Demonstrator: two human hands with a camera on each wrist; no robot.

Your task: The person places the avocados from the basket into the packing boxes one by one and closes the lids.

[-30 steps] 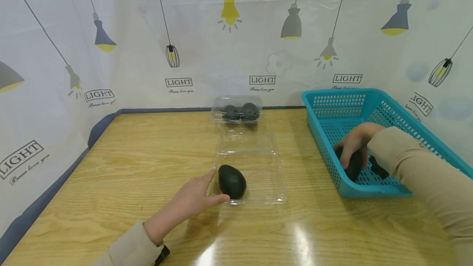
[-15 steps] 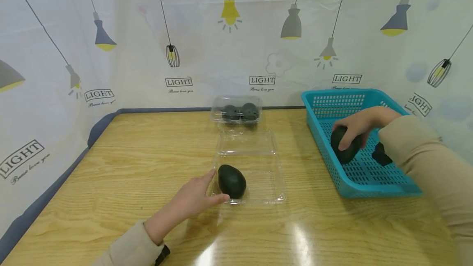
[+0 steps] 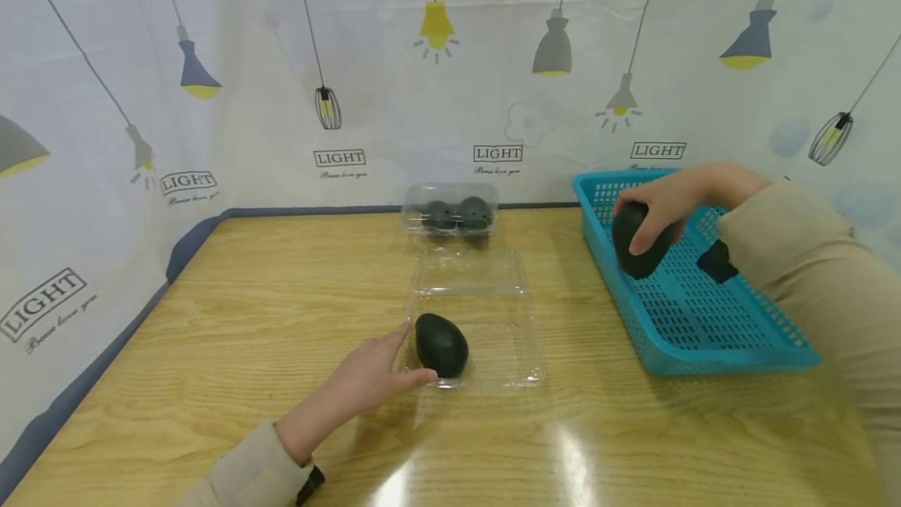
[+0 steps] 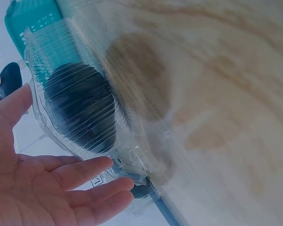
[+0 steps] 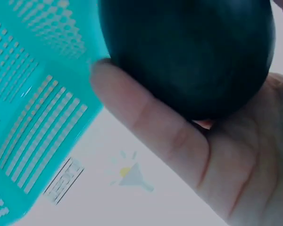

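Observation:
An avocado (image 3: 633,239), dark and smooth, is in the grip of my right hand (image 3: 665,206), lifted above the left side of the blue basket (image 3: 732,362). The right wrist view shows this avocado (image 5: 188,52) large, with a finger curled along it. My left hand (image 3: 362,372) has its fingers spread at the left edge of the open clear plastic clamshell (image 3: 503,354). One avocado (image 3: 442,345) lies in the clamshell's near left part. Seen through the ribbed plastic in the left wrist view, that avocado (image 4: 80,110) sits beyond the relaxed fingers (image 4: 92,172).
Behind the open clamshell stands a closed clear clamshell (image 3: 450,192) with dark avocados inside. A wooden table (image 3: 303,280) lies beneath everything, and a lamp-printed sheet (image 3: 394,61) hangs at the back. The basket's raised rim stands between its inside and the clamshell.
My right hand has lifted the avocado from the basket's near left corner, moving up and slightly left above the rim. The left hand has kept its place beside the clamshell.

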